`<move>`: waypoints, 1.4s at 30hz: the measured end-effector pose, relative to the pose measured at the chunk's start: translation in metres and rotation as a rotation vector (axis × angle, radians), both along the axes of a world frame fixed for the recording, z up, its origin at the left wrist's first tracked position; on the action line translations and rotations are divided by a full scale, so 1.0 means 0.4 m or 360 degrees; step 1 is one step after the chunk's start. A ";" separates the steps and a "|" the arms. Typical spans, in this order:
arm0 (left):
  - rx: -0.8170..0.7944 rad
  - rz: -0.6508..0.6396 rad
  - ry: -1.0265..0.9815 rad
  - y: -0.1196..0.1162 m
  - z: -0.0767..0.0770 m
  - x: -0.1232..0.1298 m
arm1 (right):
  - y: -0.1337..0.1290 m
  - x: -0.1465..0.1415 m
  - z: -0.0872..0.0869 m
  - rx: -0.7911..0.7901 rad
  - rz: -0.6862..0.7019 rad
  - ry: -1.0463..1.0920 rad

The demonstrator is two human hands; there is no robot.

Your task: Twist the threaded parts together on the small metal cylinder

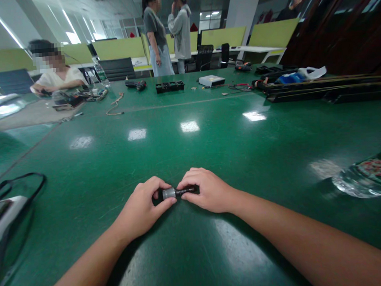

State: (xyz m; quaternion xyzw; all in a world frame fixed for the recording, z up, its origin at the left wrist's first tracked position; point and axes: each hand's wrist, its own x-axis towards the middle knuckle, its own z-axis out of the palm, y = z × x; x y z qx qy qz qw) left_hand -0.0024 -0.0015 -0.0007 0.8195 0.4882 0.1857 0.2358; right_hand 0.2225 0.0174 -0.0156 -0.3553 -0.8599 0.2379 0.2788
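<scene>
Both my hands rest on the green table (191, 147) near its front edge and meet around one small part. It is a short metal piece (176, 192) with a silver cylindrical end on the left and a dark threaded shaft on the right. My left hand (145, 208) pinches the silver end between thumb and fingers. My right hand (204, 190) grips the dark shaft end. The piece lies level, just above or on the tabletop; I cannot tell which.
A white power strip with a black cable (3, 217) lies at the left edge. A clear plastic bag (370, 174) sits at the right. Far across the table are a black tray (170, 87), a drill (136, 84), a small box (211, 80) and long black rails (332, 87). One person sits at far left; two stand behind.
</scene>
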 end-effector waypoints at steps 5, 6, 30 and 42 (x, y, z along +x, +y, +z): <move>0.0002 0.0004 0.0005 0.001 0.003 0.001 | 0.002 0.002 0.002 -0.0002 0.0003 0.0006; 0.0006 0.0006 0.0006 0.001 0.002 0.001 | 0.002 0.002 0.001 -0.0004 0.0000 0.0005; 0.0006 0.0019 -0.0040 0.000 -0.005 -0.008 | 0.044 0.068 0.005 -0.0083 -0.0385 0.0028; 0.0022 0.0024 -0.0052 -0.002 -0.004 -0.008 | 0.021 0.030 0.000 -0.0060 -0.0114 0.0076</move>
